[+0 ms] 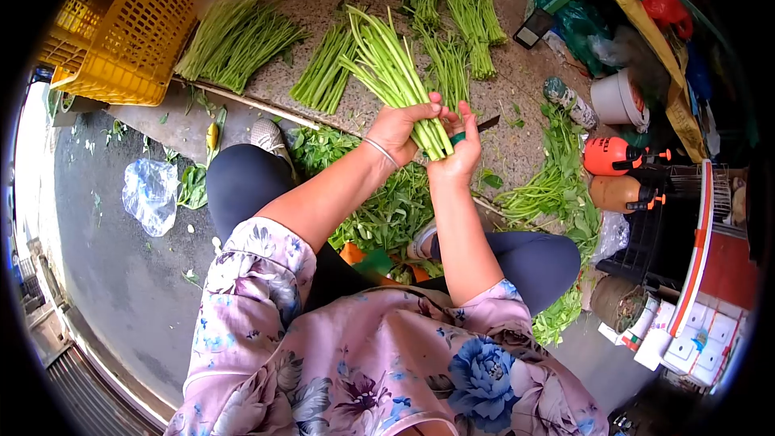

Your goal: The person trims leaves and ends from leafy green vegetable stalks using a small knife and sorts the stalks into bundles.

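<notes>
A bundle of green stems (395, 73) is held up in front of me, its cut ends toward my body. My left hand (400, 129), with a bangle at the wrist, is wrapped round the bundle from the left side. At the lower right of the stems, my right hand (458, 145) supports their ends, its fingers curled upward and a green band on one finger. A dark blade (488, 123) sticks out beside the right fingers; its handle is hidden. Below the hands, between my legs, lies a heap of leafy greens (387, 202).
Stem piles (242, 40) and smaller bundles (323, 73) lie on the ground ahead. A yellow crate (137, 32) stands at upper left, a plastic bag (151, 194) below it. Orange spray bottles (609, 155), a white bucket (617, 101) and loose greens (557, 186) are on the right.
</notes>
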`<state>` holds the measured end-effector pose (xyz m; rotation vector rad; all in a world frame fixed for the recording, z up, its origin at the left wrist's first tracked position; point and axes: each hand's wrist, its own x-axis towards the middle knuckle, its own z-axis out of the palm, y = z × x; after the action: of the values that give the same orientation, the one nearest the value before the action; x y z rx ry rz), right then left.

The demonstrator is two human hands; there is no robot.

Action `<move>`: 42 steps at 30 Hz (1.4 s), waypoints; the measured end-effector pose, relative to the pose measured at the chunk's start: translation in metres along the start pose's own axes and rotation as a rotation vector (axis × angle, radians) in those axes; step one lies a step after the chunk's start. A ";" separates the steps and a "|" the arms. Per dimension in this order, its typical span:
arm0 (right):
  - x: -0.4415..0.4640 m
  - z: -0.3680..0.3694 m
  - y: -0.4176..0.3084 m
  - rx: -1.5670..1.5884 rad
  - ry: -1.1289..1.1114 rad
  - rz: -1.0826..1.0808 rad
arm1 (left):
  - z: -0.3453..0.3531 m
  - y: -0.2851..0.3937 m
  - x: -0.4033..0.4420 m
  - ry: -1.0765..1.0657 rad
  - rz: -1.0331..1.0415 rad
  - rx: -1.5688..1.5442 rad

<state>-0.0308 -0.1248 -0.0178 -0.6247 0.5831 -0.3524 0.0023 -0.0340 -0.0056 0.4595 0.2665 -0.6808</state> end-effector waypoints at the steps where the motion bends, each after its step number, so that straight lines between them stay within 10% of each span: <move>1: -0.001 -0.003 -0.005 -0.023 0.090 0.008 | 0.006 0.002 -0.001 0.032 0.073 0.023; 20: -0.001 -0.003 -0.018 -0.160 0.391 -0.071 | 0.025 -0.017 0.020 0.127 0.300 0.085; 36: -0.009 0.015 0.015 -0.654 -0.207 -0.483 | 0.020 0.000 0.010 0.174 0.231 0.019; 42: -0.008 0.013 0.026 -0.718 -0.071 -0.459 | -0.009 -0.004 0.018 0.164 0.223 0.197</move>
<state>-0.0261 -0.0955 -0.0229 -1.4684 0.4873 -0.5510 0.0118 -0.0422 -0.0216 0.7240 0.2987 -0.4533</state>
